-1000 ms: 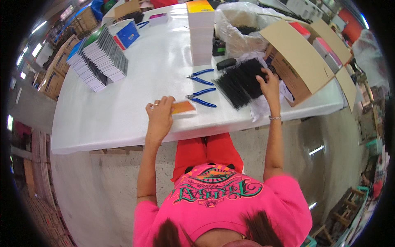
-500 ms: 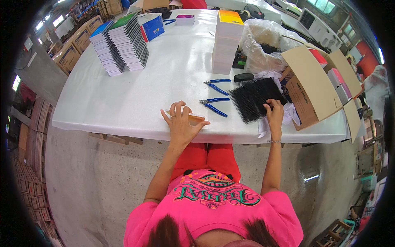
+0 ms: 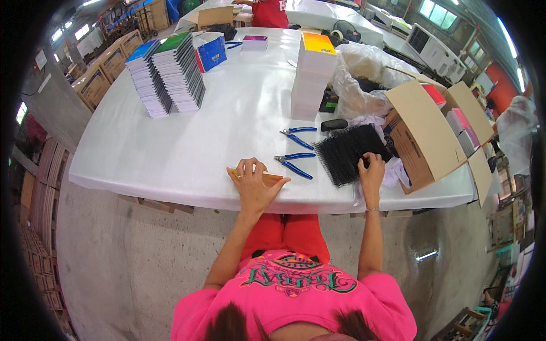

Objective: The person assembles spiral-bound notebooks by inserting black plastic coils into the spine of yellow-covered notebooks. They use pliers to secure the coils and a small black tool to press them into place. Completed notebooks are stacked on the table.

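My left hand is closed over a small notebook with an orange-yellow edge, near the table's front edge. Fingers and palm hide most of it. To the right, the fingers of my right hand are curled down onto the near right part of a pile of black spiral binding coils, pinching at a coil. Whether a single coil is between the fingertips is too small to tell. Between the hands and a bit farther off lie two blue-handled cutting pliers, one behind the other.
Two stacks of spiral notebooks stand at the far left beside a blue box. A tall stack of yellow-topped pads rises behind the pliers. An open cardboard box flanks the coils, with clear plastic wrap behind. Someone in red stands across the table.
The view has tilted up a little, showing more of the person in red. Both hands stay at the same things, with small finger shifts at the notebook and the coils.
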Available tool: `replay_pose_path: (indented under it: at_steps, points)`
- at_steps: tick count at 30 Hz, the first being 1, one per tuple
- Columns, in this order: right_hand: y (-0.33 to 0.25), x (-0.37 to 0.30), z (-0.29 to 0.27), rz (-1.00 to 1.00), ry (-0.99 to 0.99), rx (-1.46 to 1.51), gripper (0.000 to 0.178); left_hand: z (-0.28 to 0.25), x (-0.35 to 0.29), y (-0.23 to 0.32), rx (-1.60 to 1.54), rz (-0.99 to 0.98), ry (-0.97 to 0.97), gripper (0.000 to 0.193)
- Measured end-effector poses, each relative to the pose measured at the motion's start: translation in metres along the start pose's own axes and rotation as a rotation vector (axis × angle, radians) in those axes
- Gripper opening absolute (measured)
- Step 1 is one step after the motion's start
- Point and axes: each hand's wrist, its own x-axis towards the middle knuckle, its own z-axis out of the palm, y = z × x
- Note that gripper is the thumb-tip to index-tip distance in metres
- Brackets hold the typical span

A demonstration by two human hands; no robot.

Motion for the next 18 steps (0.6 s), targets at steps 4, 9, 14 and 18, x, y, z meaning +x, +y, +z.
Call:
replay_pose_path:
  at_steps: [4, 9, 14, 18]
  points:
    - [0.013, 0.005, -0.001, 0.035, -0.024, 0.128, 0.020, -0.008, 0.003, 0.004, -0.034, 0.009, 0.002, 0.054]
    - [0.018, 0.012, -0.001, 0.086, 0.119, 0.374, 0.016, -0.001, 0.001, 0.001, -0.038, -0.002, 0.008, 0.054]
    - [-0.008, 0.011, -0.028, 0.271, 0.150, 0.678, 0.016, 0.002, 0.001, 0.000, -0.014, 0.023, 0.044, 0.048]
    - [-0.035, 0.002, -0.048, 0.370, 0.024, 1.268, 0.016, 0.003, -0.001, -0.004, -0.084, 0.016, 0.056, 0.045]
